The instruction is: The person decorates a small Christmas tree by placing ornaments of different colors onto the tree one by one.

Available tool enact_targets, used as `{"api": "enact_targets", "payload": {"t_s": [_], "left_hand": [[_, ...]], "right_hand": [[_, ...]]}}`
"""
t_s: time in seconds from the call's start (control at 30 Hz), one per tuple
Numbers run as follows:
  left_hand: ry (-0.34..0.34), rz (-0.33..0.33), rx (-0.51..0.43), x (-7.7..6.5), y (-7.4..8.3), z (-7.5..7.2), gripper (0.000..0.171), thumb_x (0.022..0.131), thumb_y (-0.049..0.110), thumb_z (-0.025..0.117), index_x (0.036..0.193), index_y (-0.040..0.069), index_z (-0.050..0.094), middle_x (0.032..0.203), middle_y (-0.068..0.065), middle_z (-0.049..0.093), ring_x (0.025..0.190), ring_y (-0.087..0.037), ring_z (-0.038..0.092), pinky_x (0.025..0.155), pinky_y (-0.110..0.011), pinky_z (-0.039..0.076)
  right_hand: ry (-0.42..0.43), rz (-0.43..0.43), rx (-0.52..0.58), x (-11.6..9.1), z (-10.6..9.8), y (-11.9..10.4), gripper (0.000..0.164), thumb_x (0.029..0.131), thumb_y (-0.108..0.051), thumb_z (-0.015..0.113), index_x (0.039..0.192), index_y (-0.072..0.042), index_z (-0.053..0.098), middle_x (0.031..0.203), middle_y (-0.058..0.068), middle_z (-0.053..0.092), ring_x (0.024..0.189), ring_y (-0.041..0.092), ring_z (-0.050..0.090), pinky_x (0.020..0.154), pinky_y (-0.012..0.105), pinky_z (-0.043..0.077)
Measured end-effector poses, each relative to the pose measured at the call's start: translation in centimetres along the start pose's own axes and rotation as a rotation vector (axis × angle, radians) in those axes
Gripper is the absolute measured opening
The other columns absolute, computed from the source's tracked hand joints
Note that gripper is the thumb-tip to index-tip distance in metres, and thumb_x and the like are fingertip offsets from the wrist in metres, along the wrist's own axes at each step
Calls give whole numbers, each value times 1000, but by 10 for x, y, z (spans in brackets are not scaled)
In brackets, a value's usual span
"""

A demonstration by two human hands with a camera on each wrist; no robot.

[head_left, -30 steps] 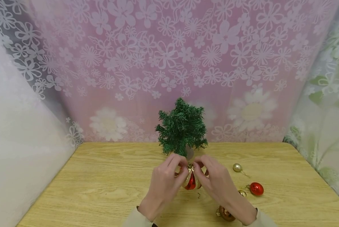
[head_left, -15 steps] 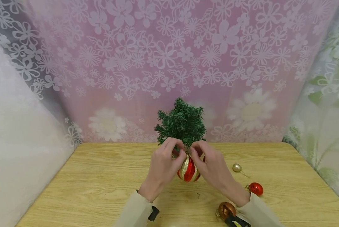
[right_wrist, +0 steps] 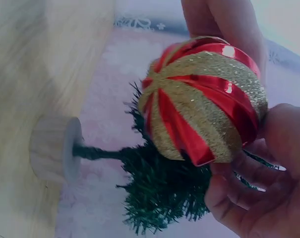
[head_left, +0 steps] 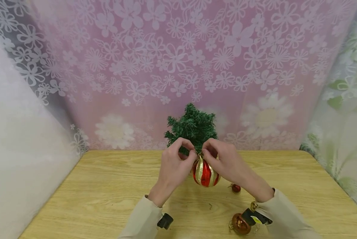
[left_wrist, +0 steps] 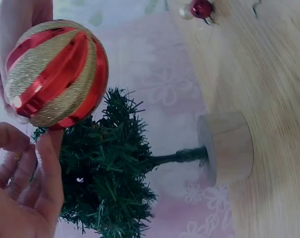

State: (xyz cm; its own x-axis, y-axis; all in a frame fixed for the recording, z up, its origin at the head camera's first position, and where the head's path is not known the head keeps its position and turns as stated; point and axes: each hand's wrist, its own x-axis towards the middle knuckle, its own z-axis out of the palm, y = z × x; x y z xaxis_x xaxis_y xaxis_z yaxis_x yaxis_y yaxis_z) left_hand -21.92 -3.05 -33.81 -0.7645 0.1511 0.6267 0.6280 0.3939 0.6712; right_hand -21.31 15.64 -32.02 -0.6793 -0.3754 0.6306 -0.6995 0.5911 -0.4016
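A large bauble [head_left: 206, 174] with red and glittery gold stripes hangs below both hands, in front of a small artificial Christmas tree [head_left: 191, 124]. My left hand [head_left: 177, 164] pinches at the bauble's top with thumb and forefinger. From the other side, my right hand [head_left: 226, 161] pinches at the same spot, where a bit of gold cap shows. The fingertips hide most of the hanging loop. In the left wrist view, the bauble [left_wrist: 58, 74] is off the table, level with the green branches [left_wrist: 105, 163]. The tree's round wooden base [right_wrist: 53, 148] stands on the table.
A small dark red bauble [head_left: 235, 188] lies beside the right forearm. Nearer me are a copper-brown bauble [head_left: 240, 224] and a small gold bauble [head_left: 254, 206], partly behind the right wrist strap. A thin wire bit [head_left: 210, 206] lies on the wooden table [head_left: 115, 189]. A flowered curtain [head_left: 178, 66] hangs behind.
Both hands have lifted the striped bauble and moved it away from me, toward the tree. The right forearm now covers the red and pale gold baubles at right; a small dark red bauble has come into view.
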Motion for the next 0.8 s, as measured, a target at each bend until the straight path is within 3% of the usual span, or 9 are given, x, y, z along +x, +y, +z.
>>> {"api": "enact_targets", "payload": {"t_s": [0.17,0.3,0.43,0.63,0.8], "left_hand": [[-16,-139,-29,1,-3,2,5,96,12,64,100,15,67,94,1,71,49,-5,56,49,-24,49],[-34,-170,12,2,-5,3,5,96,13,64,99,16,67,93,1,71,47,-6,54,47,-24,47],[-69,-140,90,3,-6,3,6,95,13,63,99,17,67,91,2,72,47,-2,54,47,-22,46],[-103,-43,204,0,-8,5,6,96,13,66,101,17,67,92,3,72,57,2,59,55,-17,50],[-101,1,226,-1,-9,6,7,97,14,66,103,17,68,93,3,73,59,0,60,57,-16,50]], "right_hand": [[-100,65,-34,7,-3,1,12,101,-6,59,96,-13,67,75,-7,60,60,1,46,56,23,42],[-143,129,-72,9,1,1,11,102,-10,59,97,-13,69,73,-6,60,57,3,45,55,24,41],[-143,155,-122,8,5,0,11,100,-10,61,95,-13,69,71,-6,59,56,4,44,54,23,40],[-121,137,-173,0,12,0,9,99,-10,63,94,-13,70,73,-5,59,58,2,44,52,21,39],[-87,120,-151,-4,14,4,8,99,-9,64,95,-14,70,78,-4,63,63,2,50,56,20,43]]}}
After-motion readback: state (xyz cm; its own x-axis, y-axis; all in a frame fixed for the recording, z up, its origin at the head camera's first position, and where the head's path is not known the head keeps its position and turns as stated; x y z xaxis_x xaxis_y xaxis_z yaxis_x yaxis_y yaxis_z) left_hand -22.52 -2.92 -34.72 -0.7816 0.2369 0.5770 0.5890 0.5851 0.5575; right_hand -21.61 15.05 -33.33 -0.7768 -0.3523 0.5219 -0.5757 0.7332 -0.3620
